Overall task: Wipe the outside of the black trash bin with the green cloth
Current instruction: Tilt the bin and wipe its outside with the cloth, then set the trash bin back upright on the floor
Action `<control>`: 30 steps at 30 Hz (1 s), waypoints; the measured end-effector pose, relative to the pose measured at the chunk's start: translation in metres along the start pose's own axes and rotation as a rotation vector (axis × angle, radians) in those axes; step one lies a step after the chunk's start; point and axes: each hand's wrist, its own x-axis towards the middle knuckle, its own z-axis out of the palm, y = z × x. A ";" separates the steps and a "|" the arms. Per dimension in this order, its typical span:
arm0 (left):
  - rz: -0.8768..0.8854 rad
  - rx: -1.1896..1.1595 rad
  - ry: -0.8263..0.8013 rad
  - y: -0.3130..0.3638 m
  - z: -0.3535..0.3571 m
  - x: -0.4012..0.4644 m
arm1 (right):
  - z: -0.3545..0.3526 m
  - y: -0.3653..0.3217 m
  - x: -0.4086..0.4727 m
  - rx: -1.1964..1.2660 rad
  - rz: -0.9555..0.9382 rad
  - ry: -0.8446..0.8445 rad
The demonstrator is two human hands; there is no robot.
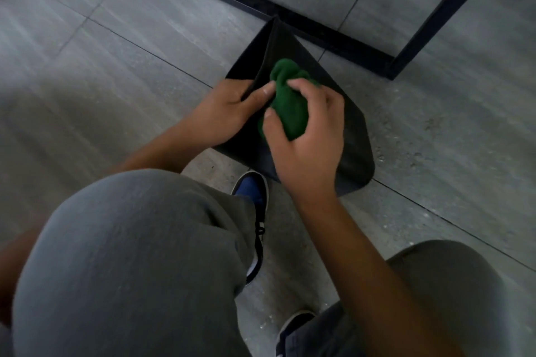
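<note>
The black trash bin [352, 136] lies tipped on its side on the grey tiled floor, its open mouth facing left and away. My left hand [223, 113] grips the bin's rim, with the thumb over the outer wall and the fingers hidden inside. My right hand [307, 130] holds the bunched green cloth [290, 101] and presses it against the bin's upturned outer side, close to the left thumb.
A black metal furniture frame [319, 35] runs across the floor just behind the bin, with an upright leg [443, 11] at the right. My knees in grey trousers [130, 255] fill the foreground, and a blue and black shoe [255, 211] stands below the bin.
</note>
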 end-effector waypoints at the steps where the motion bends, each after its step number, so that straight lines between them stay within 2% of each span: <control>1: 0.001 -0.013 0.015 0.001 0.001 0.003 | 0.001 0.002 -0.002 -0.046 -0.035 0.018; 4: -0.049 -0.029 0.042 0.003 -0.002 0.007 | -0.004 0.030 -0.002 -0.138 -0.022 0.083; 7: -0.078 -0.015 -0.011 0.005 -0.007 0.013 | -0.021 0.064 -0.002 -0.151 0.108 0.089; 10: -0.045 0.051 -0.069 0.007 -0.009 0.018 | -0.050 0.105 -0.004 -0.225 0.320 0.063; 12: 0.028 0.096 -0.110 0.011 -0.010 0.022 | -0.073 0.132 -0.003 -0.271 0.540 -0.011; 14: 0.100 0.154 -0.116 0.020 -0.012 0.029 | -0.090 0.146 -0.002 -0.232 0.696 -0.007; 17: 0.152 0.210 -0.085 0.028 -0.012 0.041 | -0.097 0.137 0.004 -0.123 0.689 0.082; 20: 0.111 0.194 -0.025 0.032 -0.008 0.050 | -0.101 0.117 0.010 -0.014 0.654 0.130; 22: 0.030 0.103 -0.005 0.035 -0.010 0.053 | -0.106 0.105 0.011 0.042 0.636 0.158; 26: -0.161 -0.192 -0.204 0.055 -0.024 0.064 | -0.110 0.081 0.014 0.079 0.557 0.138; 27: -0.184 -0.193 -0.243 0.061 -0.025 0.068 | -0.111 0.074 0.017 0.061 0.511 0.117; 30: -0.194 0.095 -0.347 0.080 -0.017 0.079 | -0.114 0.053 0.032 -0.002 0.391 0.057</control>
